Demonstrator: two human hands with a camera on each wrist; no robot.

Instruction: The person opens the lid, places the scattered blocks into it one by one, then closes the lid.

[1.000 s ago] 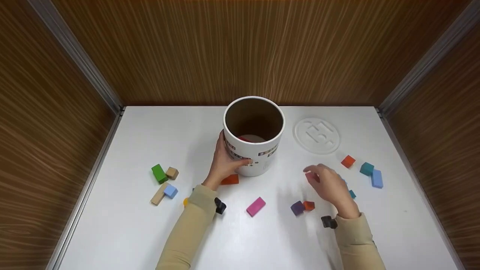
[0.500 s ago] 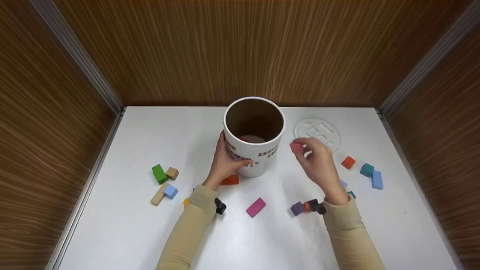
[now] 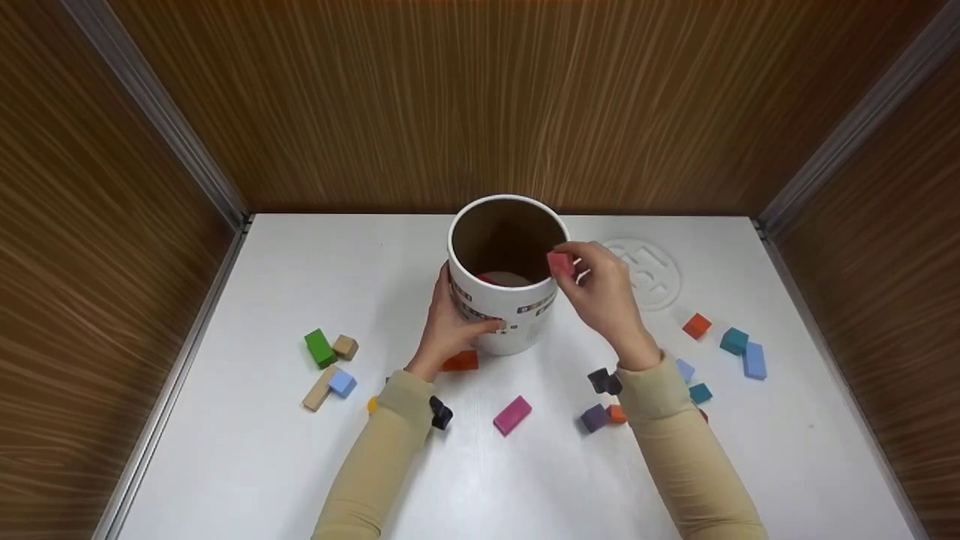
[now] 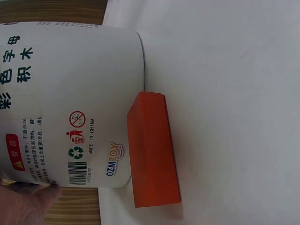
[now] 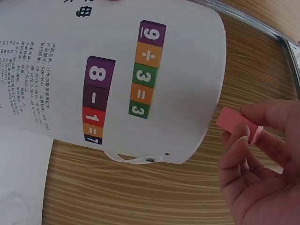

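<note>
Room: I'm looking down into a bay with wood-grain walls (image 3: 375, 105) at the back and both sides, and a white tabletop (image 3: 487, 480) below.
Right hand: Here's the action! The right hand (image 3: 600, 296) has a pink block (image 3: 559, 263) pinched between thumb and fingers, right by the bucket's rim; whether it touches, I can't tell.
Left hand: Firm work from the left hand (image 3: 448, 326), wrapped round the bucket's side, thumb across the front.
Bucket: The white bucket (image 3: 525, 322) stands upright, mouth up, something red (image 3: 491, 279) showing at its bottom. My right wrist view gives me printed sums, 9÷3=3 and 8−1=7.
At its foot: An orange-red block (image 4: 154, 150) lies close against the base.
Behind the right hand: A round white lid (image 3: 652, 274) lies flat, partly covered.
Between the forearms: I've got a magenta block (image 3: 512, 415), then a purple cube (image 3: 594, 418) beside an orange cube (image 3: 616, 414).
Far left: A green block (image 3: 320, 347) near a wooden cube (image 3: 345, 346), with a light-blue cube (image 3: 342, 383) beside a wooden plank (image 3: 319, 388).
Far right: A red-orange cube (image 3: 697, 325), then a teal cube (image 3: 734, 340) next to a light-blue block (image 3: 754, 360).
</note>
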